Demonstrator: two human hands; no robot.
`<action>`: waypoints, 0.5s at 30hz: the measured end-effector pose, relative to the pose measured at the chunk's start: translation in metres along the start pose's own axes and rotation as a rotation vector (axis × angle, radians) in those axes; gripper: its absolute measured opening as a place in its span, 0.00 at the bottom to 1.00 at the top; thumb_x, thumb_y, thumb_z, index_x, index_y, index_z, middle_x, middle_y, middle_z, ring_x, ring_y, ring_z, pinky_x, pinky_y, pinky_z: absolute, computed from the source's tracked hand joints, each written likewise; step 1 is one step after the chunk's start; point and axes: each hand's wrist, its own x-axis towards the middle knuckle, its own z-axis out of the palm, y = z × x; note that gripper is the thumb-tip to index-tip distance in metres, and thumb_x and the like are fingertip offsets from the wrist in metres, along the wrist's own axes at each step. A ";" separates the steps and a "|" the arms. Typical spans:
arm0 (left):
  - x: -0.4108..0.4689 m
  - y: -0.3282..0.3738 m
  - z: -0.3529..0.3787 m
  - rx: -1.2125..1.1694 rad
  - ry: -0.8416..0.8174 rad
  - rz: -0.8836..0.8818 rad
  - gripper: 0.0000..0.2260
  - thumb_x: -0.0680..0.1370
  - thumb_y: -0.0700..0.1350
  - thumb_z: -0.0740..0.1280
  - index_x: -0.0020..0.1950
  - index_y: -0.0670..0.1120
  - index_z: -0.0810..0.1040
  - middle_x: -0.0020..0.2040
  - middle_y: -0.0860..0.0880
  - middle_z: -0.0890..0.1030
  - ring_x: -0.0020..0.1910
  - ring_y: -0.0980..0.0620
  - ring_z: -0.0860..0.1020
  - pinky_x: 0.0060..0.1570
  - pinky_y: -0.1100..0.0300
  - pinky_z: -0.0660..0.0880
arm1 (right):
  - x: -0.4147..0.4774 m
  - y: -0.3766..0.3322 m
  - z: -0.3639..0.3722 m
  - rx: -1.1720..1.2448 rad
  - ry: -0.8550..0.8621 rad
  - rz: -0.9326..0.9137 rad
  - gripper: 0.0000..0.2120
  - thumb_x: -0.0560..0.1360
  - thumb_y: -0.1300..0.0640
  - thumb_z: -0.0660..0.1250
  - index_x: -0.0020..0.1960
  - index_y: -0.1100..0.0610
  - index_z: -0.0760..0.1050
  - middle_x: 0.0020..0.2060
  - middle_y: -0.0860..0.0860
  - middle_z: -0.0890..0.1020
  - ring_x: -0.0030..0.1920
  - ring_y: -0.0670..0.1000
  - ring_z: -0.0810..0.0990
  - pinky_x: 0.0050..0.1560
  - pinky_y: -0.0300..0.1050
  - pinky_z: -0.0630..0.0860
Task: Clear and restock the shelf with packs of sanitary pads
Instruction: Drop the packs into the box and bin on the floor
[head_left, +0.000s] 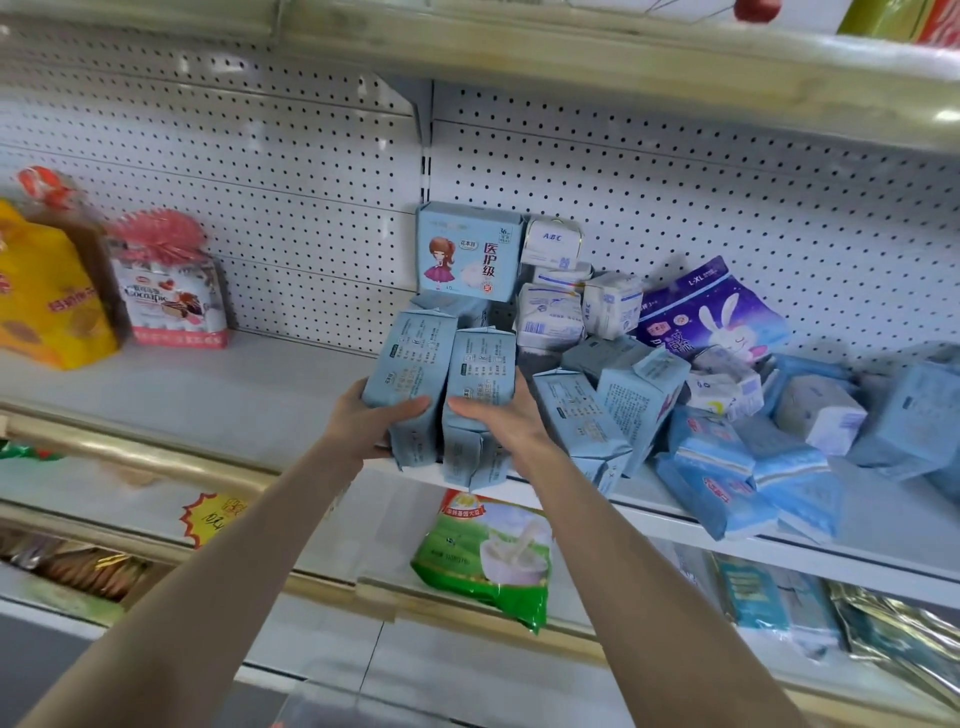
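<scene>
My left hand (371, 423) grips a pale blue pad pack (408, 364) standing on end at the front edge of the white shelf (234, 400). Right beside it, my right hand (498, 415) grips a second pale blue pad pack (480, 384), its thumb across the front. Both packs touch side by side. Behind them an upright blue pack with a cartoon girl (467, 252) leans against the pegboard. Several white ABC packs (553, 275) are stacked to its right, next to a purple rabbit pack (711, 306).
A jumbled heap of blue pad packs (727, 431) fills the shelf's right part. Snack bags, one yellow (47, 291) and one pink (171, 291), stand at the left. A green bag (488, 556) lies on the lower shelf under my hands.
</scene>
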 end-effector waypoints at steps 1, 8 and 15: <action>-0.002 -0.001 -0.001 -0.004 -0.021 -0.001 0.20 0.69 0.41 0.77 0.58 0.45 0.75 0.52 0.44 0.83 0.41 0.46 0.84 0.35 0.53 0.82 | 0.000 0.001 0.001 0.003 0.000 -0.002 0.42 0.61 0.60 0.83 0.69 0.49 0.67 0.54 0.46 0.83 0.56 0.47 0.81 0.68 0.52 0.73; -0.029 -0.013 -0.009 -0.027 -0.002 0.029 0.23 0.69 0.39 0.77 0.62 0.42 0.75 0.53 0.43 0.83 0.41 0.46 0.84 0.34 0.54 0.82 | -0.022 0.011 0.008 0.056 -0.003 -0.011 0.41 0.60 0.60 0.83 0.69 0.50 0.69 0.54 0.46 0.83 0.55 0.48 0.82 0.65 0.52 0.75; -0.058 0.023 -0.020 -0.015 0.039 0.155 0.16 0.69 0.37 0.76 0.53 0.46 0.78 0.44 0.50 0.85 0.34 0.53 0.84 0.32 0.59 0.81 | -0.046 -0.015 0.009 0.156 -0.054 -0.111 0.36 0.64 0.65 0.80 0.68 0.51 0.70 0.54 0.47 0.84 0.55 0.48 0.82 0.61 0.46 0.77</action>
